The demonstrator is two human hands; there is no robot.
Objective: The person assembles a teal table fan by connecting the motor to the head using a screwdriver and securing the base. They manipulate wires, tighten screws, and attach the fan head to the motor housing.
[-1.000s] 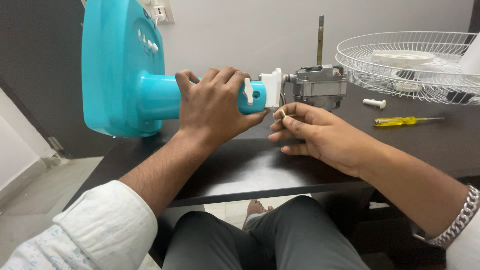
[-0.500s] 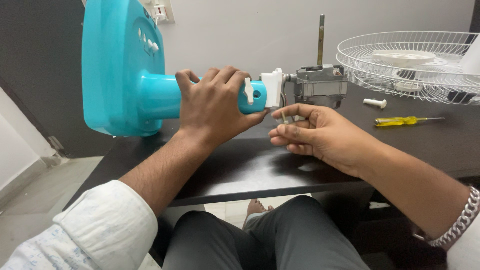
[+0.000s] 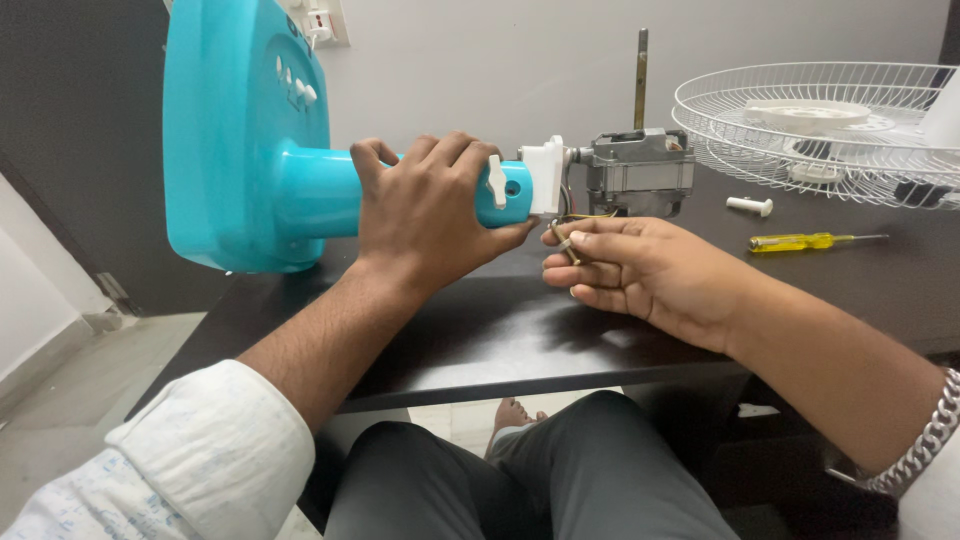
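Note:
A turquoise table-fan stand (image 3: 245,140) lies on its side on the dark table (image 3: 480,330), base to the left. My left hand (image 3: 430,205) is wrapped around its neck near a white knob (image 3: 496,180). A white bracket (image 3: 545,175) joins the neck to a grey metal motor (image 3: 640,170) with an upright shaft. My right hand (image 3: 625,265) sits just below the bracket, its fingertips pinching thin wires (image 3: 572,232) that hang from the motor.
A white wire fan guard (image 3: 815,130) lies at the back right. In front of it are a white plastic bolt (image 3: 750,206) and a yellow-handled screwdriver (image 3: 805,241). A wall socket (image 3: 315,20) is behind the base. My knees are under the table's near edge.
My right hand has shifted slightly and now pinches the wires under the bracket; earlier it held a small brass-tipped piece up. The left hand and the stand have stayed still.

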